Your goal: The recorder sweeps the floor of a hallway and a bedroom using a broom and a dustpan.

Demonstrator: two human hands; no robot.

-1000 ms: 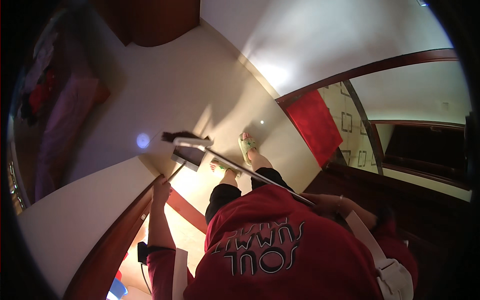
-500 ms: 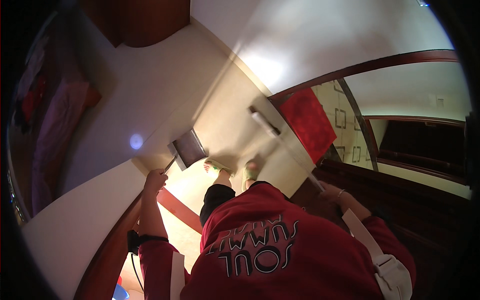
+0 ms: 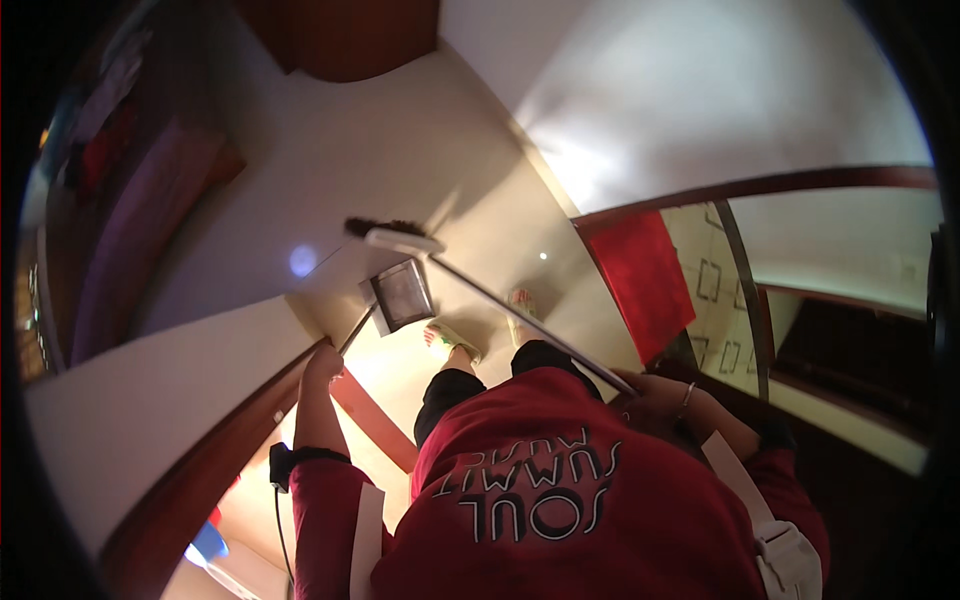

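My left hand (image 3: 322, 364) is closed round the handle of a dustpan (image 3: 404, 296), which sits low over the floor just ahead of my left foot. Whether the pan touches the floor I cannot tell. In my right hand (image 3: 655, 396) is the long pale handle of a broom (image 3: 480, 288), slanting forward and to the left. Its white head and dark bristles (image 3: 385, 228) are just beyond the dustpan in this view. Both feet, in light green slippers (image 3: 455, 344), stand on the pale floor.
A door frame and wall edge (image 3: 225, 415) stand close on my left. At the right, a red mat (image 3: 640, 285) lies by a doorway with patterned tiles. Dark wooden furniture (image 3: 345, 35) is at the far side, and a bed-like shape with pink cloth (image 3: 150, 230) at the far left.
The broom head has swung left, from the right of the dustpan to just beyond it. My right foot has moved forward. The whole view has shifted slightly.
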